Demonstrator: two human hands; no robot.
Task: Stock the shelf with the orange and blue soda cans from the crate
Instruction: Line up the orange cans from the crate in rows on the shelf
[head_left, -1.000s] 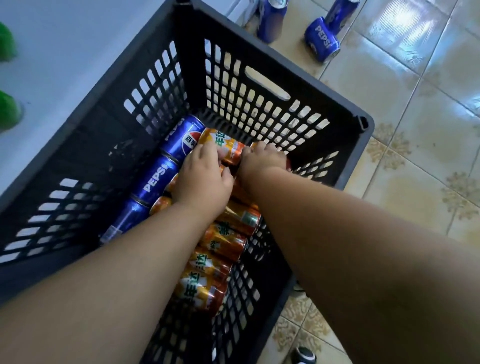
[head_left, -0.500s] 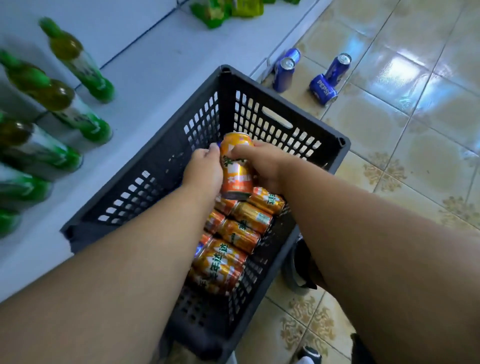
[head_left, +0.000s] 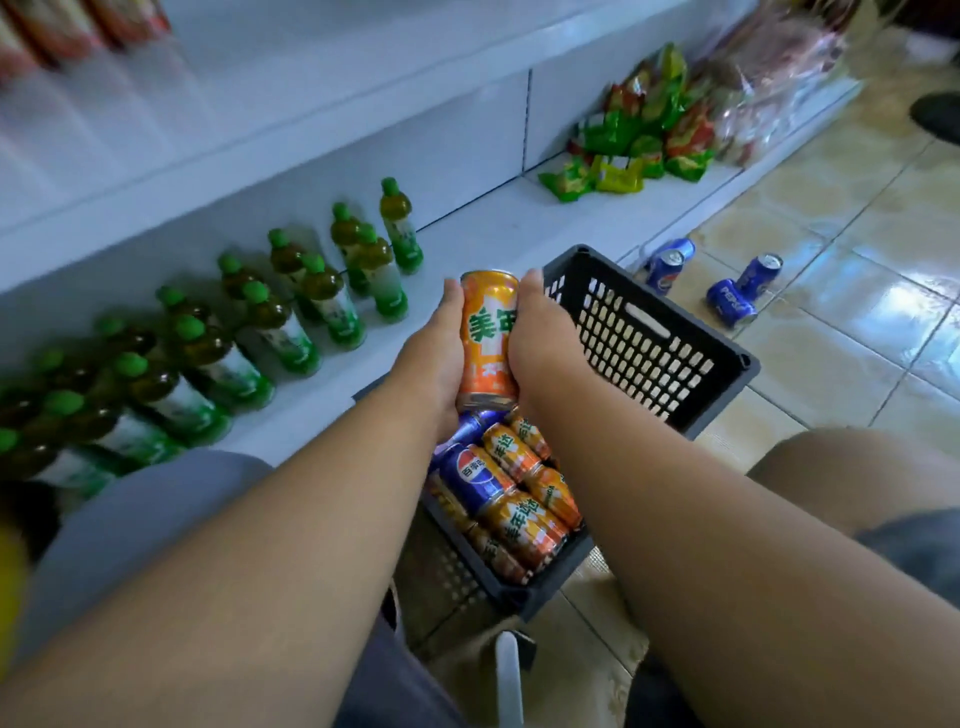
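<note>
An orange soda can (head_left: 487, 338) stands upright in the air above the dark plastic crate (head_left: 644, 338), clasped between my left hand (head_left: 436, 358) and my right hand (head_left: 540, 343). Inside the crate lie several orange cans (head_left: 524, 525) and a blue soda can (head_left: 475, 475), all on their sides. The white bottom shelf (head_left: 478, 244) runs just left of and beyond the crate. My forearms hide part of the crate's contents.
Several green-capped tea bottles (head_left: 291, 312) stand in rows on the shelf's left part. Snack packets (head_left: 639, 140) are heaped on its far right. Blue cans (head_left: 727, 301) sit on the tiled floor beyond the crate, some upright and one on its side. My knees flank the crate.
Both hands have lifted the orange can up out of the crate and toward the shelf. My view has swung up to show the shelf and bottles.
</note>
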